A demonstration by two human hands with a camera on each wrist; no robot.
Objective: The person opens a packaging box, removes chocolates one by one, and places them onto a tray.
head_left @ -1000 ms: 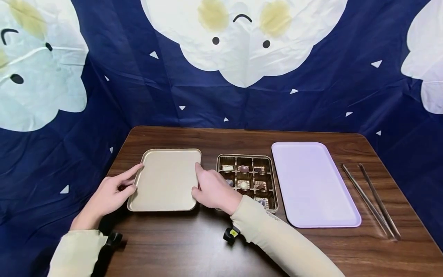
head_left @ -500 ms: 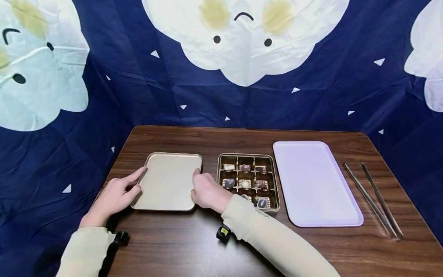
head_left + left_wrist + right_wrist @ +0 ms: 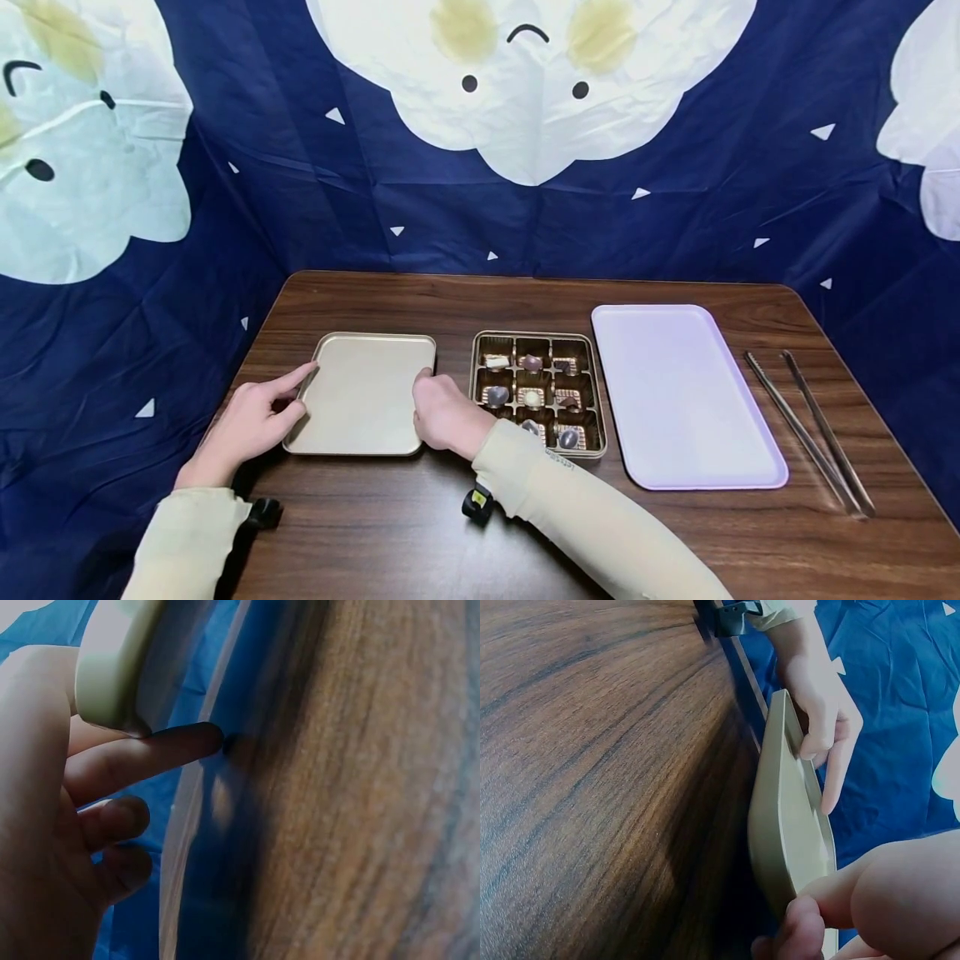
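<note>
Lower left of centre on the wooden table (image 3: pixel 420 517), the gold tray (image 3: pixel 363 392) is grasped at both edges: left hand (image 3: pixel 251 421) pinching its left rim, right hand (image 3: pixel 446 414) its right rim. Small print on the right sleeve (image 3: pixel 558 458) is unreadable. Beside it sits the chocolate box (image 3: pixel 536 392).

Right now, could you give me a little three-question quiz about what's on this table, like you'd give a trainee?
1. True or false: both hands touch the gold tray.
2. What lies at the table's far right: A) a spoon, B) metal tongs, C) a cup?
3. Which thing sits between the gold tray and the lilac tray?

Key
1. True: the left hand is at its left edge, the right hand at its right edge.
2. B.
3. The chocolate box, with chocolates in several compartments.
</note>
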